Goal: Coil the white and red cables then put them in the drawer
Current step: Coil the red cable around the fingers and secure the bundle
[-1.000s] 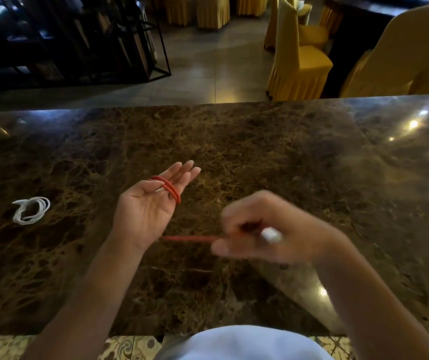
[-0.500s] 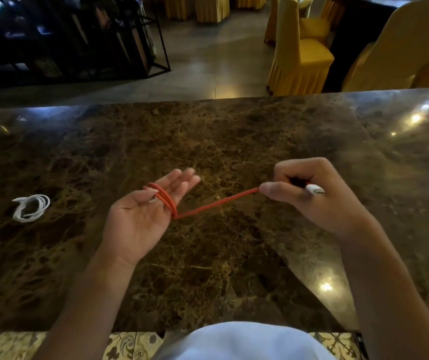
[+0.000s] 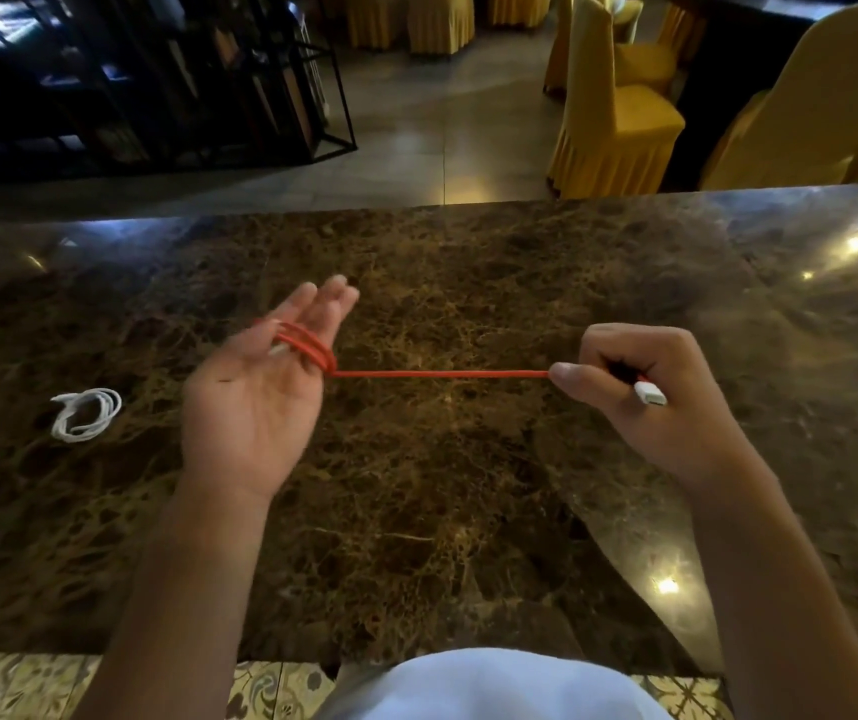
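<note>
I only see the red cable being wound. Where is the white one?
The white cable lies coiled on the marble table, at the left of the head view, beyond the left hand.

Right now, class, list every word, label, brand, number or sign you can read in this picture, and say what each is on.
None can be read: the red cable, its white plug, the white cable and the marble table show no text.
</note>
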Demonstrator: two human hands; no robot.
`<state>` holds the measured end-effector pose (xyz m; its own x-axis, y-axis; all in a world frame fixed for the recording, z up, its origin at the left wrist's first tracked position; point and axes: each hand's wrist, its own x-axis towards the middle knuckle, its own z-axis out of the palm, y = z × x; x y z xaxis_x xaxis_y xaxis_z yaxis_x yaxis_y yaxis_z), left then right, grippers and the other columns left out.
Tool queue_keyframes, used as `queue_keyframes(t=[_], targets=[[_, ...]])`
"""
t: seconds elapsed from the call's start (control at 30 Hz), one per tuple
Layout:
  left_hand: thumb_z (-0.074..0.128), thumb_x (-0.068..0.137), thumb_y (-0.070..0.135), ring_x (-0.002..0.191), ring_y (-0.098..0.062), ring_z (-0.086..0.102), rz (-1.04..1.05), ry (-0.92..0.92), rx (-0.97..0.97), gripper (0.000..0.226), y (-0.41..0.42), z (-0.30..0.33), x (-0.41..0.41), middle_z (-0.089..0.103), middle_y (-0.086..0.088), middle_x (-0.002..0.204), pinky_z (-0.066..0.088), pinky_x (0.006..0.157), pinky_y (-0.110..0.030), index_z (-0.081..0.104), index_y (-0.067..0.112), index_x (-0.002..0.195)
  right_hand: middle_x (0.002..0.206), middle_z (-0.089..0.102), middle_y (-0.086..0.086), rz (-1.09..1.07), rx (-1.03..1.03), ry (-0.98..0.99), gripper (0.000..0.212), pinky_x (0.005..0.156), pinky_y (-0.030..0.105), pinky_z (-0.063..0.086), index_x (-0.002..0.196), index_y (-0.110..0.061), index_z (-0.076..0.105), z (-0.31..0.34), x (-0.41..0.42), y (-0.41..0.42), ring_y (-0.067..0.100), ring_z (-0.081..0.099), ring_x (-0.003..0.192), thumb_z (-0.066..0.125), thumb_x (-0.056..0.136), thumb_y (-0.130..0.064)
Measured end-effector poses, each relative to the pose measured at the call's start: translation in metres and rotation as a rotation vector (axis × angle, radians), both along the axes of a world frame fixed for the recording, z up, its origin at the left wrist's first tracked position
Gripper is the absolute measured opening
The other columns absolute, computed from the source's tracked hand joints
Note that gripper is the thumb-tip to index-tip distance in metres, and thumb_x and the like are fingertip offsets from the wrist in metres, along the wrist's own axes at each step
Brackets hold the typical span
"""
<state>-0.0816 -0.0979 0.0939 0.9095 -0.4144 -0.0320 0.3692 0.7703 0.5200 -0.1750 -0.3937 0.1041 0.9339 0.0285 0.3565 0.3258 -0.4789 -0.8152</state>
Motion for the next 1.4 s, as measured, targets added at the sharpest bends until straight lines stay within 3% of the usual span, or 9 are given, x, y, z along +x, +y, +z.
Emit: queue_keyframes(t=[0.13, 0.27, 0.33, 0.5, 0.77, 0.9, 1.07, 1.27, 1.4], targets=[[0.077, 0.073, 0.004, 0.145, -0.029, 0.050, -0.111, -0.231, 0.597, 0.069, -0.041, -0.031, -0.019, 0.059, -0.017, 0.149, 0.034, 0.125, -0.043, 0.055, 0.004, 0.139, 0.063, 0.045, -0.010, 0.188, -0.118, -0.100, 0.039, 0.052, 0.020, 0.032, 0.060, -0.013, 0.050, 0.026, -0.007, 0.025, 0.008, 0.042, 0.052, 0.074, 0.091, -0.011], [0.068, 0.084, 0.014, 0.143, -0.012, 0.049, -0.592, -0.545, 0.806, 0.055, -0.065, -0.033, -0.047, 0.061, 0.009, 0.145, 0.035, 0.122, -0.032, 0.065, 0.035, 0.135, 0.071, 0.047, -0.010, 0.253, -0.135, -0.157, 0.030, 0.056, 0.017, 0.034, 0.068, -0.012, 0.059, 0.043, 0.000, 0.028, 0.007, 0.045, 0.058, 0.073, 0.094, -0.015], [0.062, 0.093, 0.006, 0.150, -0.013, 0.042, -0.761, -0.695, 0.870, 0.058, -0.072, -0.028, -0.060, 0.052, 0.004, 0.156, 0.031, 0.126, -0.038, 0.055, 0.022, 0.148, 0.074, 0.048, -0.008, 0.266, -0.119, -0.167, 0.026, 0.059, 0.018, 0.036, 0.072, -0.011, 0.060, 0.048, 0.006, 0.024, 0.009, 0.047, 0.061, 0.073, 0.095, -0.016], [0.068, 0.089, -0.001, 0.151, -0.016, 0.042, -0.957, -0.743, 0.710, 0.063, -0.076, 0.010, -0.080, 0.046, -0.005, 0.161, 0.036, 0.124, -0.042, 0.048, -0.003, 0.149, 0.071, 0.049, -0.001, 0.287, 0.174, -0.028, 0.025, 0.059, 0.024, 0.037, 0.075, -0.014, 0.058, 0.028, 0.029, 0.019, 0.010, 0.046, 0.060, 0.065, 0.099, -0.019], [0.068, 0.095, 0.048, 0.152, -0.045, 0.027, -0.622, -0.552, 0.102, 0.094, -0.065, 0.043, -0.067, 0.031, -0.033, 0.161, 0.028, 0.126, -0.046, 0.030, -0.018, 0.150, 0.092, 0.069, 0.029, 0.072, 0.387, 0.327, 0.009, 0.072, 0.035, 0.061, 0.095, -0.005, 0.069, -0.040, 0.032, 0.053, 0.005, 0.057, 0.063, 0.060, 0.098, -0.006], [0.045, 0.095, 0.074, 0.159, -0.045, 0.010, -0.504, -0.224, -0.200, 0.109, -0.053, 0.045, -0.041, 0.013, -0.035, 0.168, 0.011, 0.131, -0.045, 0.021, -0.014, 0.155, 0.056, 0.041, 0.004, 0.118, 0.577, 0.269, 0.044, 0.047, 0.032, 0.026, 0.077, -0.030, 0.074, -0.041, 0.020, 0.074, 0.020, 0.035, 0.049, 0.045, 0.109, -0.023], [0.033, 0.093, 0.078, 0.159, -0.042, 0.020, -0.330, -0.151, -0.054, 0.111, -0.040, 0.020, -0.019, 0.019, -0.030, 0.169, 0.014, 0.131, -0.044, 0.018, -0.009, 0.160, 0.059, 0.042, 0.005, -0.108, 0.619, 0.138, 0.036, 0.047, 0.021, 0.033, 0.104, 0.003, 0.065, -0.039, 0.011, 0.066, 0.010, 0.038, 0.048, 0.038, 0.112, -0.020], [0.064, 0.076, 0.081, 0.153, -0.030, 0.039, -0.251, -0.127, 0.200, 0.120, -0.051, -0.011, -0.009, 0.043, -0.018, 0.163, 0.026, 0.127, -0.040, 0.032, 0.000, 0.158, 0.077, 0.054, -0.016, 0.201, -0.080, -0.004, 0.028, 0.059, 0.027, 0.046, 0.081, -0.023, 0.058, -0.029, -0.013, 0.097, 0.007, 0.054, 0.066, 0.054, 0.107, -0.033], [0.066, 0.060, 0.091, 0.155, -0.018, 0.035, -0.378, -0.130, 0.398, 0.129, -0.060, -0.029, -0.024, 0.039, -0.004, 0.167, 0.044, 0.115, -0.031, 0.037, 0.013, 0.158, 0.089, 0.063, -0.011, 0.227, -0.072, 0.202, 0.021, 0.064, 0.029, 0.057, 0.097, -0.032, 0.057, -0.016, -0.013, 0.097, 0.010, 0.064, 0.076, 0.075, 0.094, -0.022]])
